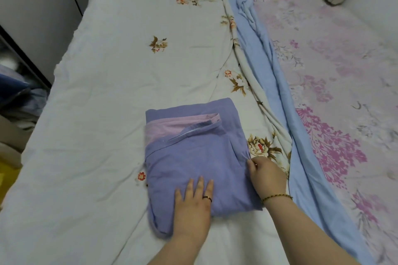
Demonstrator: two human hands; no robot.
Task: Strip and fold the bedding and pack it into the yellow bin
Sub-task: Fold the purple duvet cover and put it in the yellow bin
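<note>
— Cloth [193, 157] where?
— Folded into a thick purple square on the quilt [120, 71], close to its near edge, right of middle; with pink lining and a zip flap showing on top.
— Left hand [193, 204] doing what?
— Lying flat on the near part of the cloth, fingers straight, gripping nothing; probably pinning the layers to stop the fold springing open.
— And the right hand [267, 176]?
— At the cloth's right edge, fingertips curled in and pinching the hem, to judge by the puckers there; most likely tugging that side straight or tucking in a loose lip.
— Why fold on the quilt?
— Broad, flat and soft; good for smoothing; within easy reach at the near edge.
— Rest of the bedding?
— Not yet folded, by the look of it; blue sheet [254, 45] bunched in a long ridge along the quilt's right edge; pink sheet [333, 71] spread flat beyond that, out to the bed's right edge.
— Bin?
— Not clearly in view; only a yellow patch [6, 180] off the bed's left edge, low down; possibly the bin, impossible to confirm.
— Stage, then?
— Seemingly finishing one folded piece; with packing yet to come.
</note>
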